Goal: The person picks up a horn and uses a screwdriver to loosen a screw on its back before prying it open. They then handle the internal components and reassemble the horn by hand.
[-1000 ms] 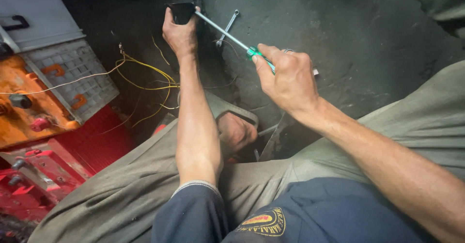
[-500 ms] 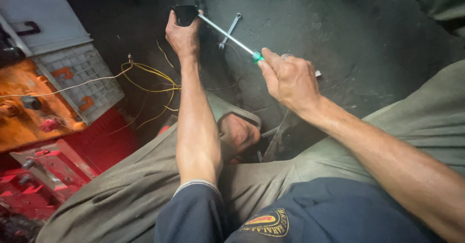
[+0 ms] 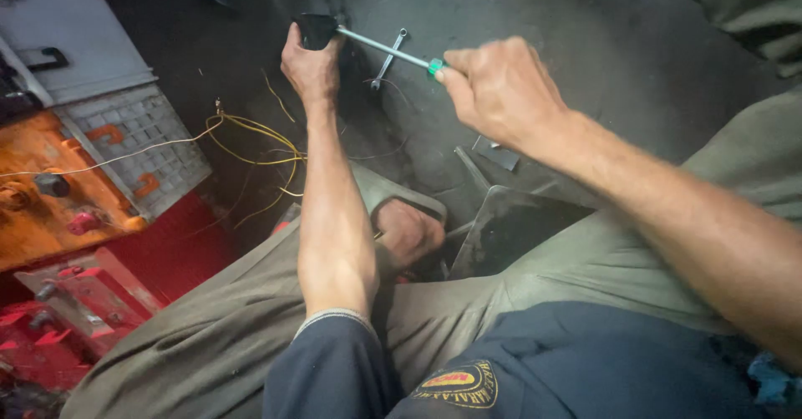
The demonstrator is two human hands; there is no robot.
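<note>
The person sits on the floor, legs in grey-green trousers folded, a bare foot tucked in below the left forearm. Both arms stretch forward over the knees.

The right hand is curled shut around the handle of a screwdriver; only a bit of the green handle end shows past the thumb and forefinger. The metal shaft runs from that hand up and to the left, straight into the left hand's grip.

The left hand is closed on a small black part, thumb on one side and fingers wrapped round the other, holding it against the dark floor. The screwdriver tip meets this black part at the top of the left hand; exactly how it enters cannot be seen.

Just behind the shaft, between the two hands, a small metal spanner lies on the floor. Beside the left wrist, yellow wires loop across the floor toward a grey plastic grid tray. Beyond that tray, farther left of the left hand, sits an orange case with small parts in it, a red toolbox nearer the knee, and a grey box lid with a black handle above.
</note>
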